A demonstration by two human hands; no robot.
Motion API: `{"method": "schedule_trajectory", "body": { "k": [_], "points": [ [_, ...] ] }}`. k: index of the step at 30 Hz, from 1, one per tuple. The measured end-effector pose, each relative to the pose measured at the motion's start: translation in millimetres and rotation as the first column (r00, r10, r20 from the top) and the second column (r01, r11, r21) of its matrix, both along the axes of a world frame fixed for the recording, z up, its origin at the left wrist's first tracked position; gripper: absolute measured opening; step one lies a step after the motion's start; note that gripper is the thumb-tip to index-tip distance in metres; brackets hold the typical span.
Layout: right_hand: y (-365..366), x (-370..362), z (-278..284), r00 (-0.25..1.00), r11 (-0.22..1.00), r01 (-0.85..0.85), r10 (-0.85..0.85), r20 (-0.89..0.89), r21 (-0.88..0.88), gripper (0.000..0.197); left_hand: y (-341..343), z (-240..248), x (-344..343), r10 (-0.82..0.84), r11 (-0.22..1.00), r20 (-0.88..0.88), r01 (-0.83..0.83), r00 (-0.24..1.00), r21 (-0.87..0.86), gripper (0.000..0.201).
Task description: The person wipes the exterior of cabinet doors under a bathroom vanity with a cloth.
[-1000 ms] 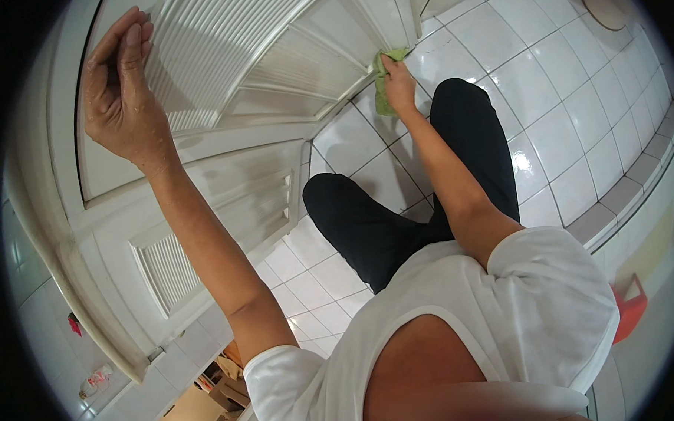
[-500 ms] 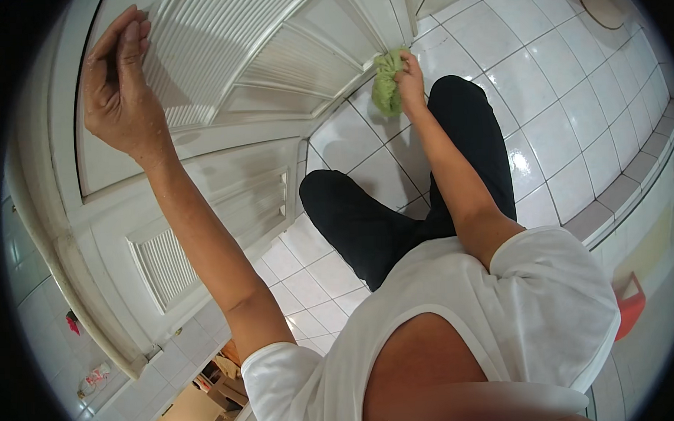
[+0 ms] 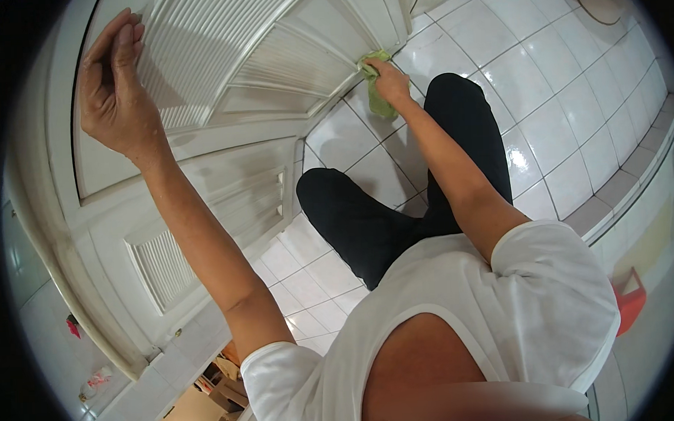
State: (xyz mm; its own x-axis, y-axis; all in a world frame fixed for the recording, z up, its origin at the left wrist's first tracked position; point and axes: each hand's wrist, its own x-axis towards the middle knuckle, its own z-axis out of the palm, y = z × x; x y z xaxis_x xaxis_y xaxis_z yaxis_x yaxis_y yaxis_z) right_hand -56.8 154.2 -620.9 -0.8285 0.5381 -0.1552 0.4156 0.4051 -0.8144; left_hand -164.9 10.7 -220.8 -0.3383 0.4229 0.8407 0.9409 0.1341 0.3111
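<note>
Green cloth [image 3: 380, 105]: looks soft, light; best gripped bunched.
Right hand [image 3: 393, 82]: fingers pinching cloth, foot of louvered door [image 3: 220, 51].
Left hand [image 3: 122, 103]: beside door, fingers together; grip unclear.

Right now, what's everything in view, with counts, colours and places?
Panels: several, white, ribbed, upper left
Cloth: 1, green, at the panels' lower edge
Floor tiles: many, white, centre to right
Round object: 1, beige, upper right
Open-sided object: 1, red, lower right
Small items: at least 2, red or pinkish, lower left
Clutter: uncountable, brownish, bottom left
Shirt: 1, white, bottom centre
Trousers: 1 pair, black, centre
Left hand: 1, bare, upper left
Right hand: 1, bare, holding the cloth
</note>
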Motion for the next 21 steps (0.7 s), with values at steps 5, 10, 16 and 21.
{"method": "schedule_trajectory", "body": {
  "k": [5,10,16,21],
  "points": [
    [-21.1,1.9,-2.8,0.984,0.992,0.126,-0.127,-0.124,-0.014,0.068,-3.8,-0.4,2.7,0.053,0.998,0.020,-0.052,0.998,-0.047,0.014],
    [-25.7,-2.7,-6.7,0.982,0.979,0.168,-0.177,-0.069,-0.119,0.077,-0.7,-1.4,0.8,0.005,0.999,0.006,-0.005,1.000,-0.043,0.015],
    [-28.3,1.5,13.2,0.968,0.987,-0.122,0.095,0.234,0.104,0.077,-5.9,1.0,-0.2,0.045,0.997,-0.009,-0.046,0.999,-0.070,0.015],
    [-0.3,7.2,13.8,0.969,0.958,-0.066,-0.005,0.249,0.278,0.062,-4.6,-1.8,4.4,0.049,0.997,0.054,-0.045,0.997,-0.060,0.015]
  ]
}}
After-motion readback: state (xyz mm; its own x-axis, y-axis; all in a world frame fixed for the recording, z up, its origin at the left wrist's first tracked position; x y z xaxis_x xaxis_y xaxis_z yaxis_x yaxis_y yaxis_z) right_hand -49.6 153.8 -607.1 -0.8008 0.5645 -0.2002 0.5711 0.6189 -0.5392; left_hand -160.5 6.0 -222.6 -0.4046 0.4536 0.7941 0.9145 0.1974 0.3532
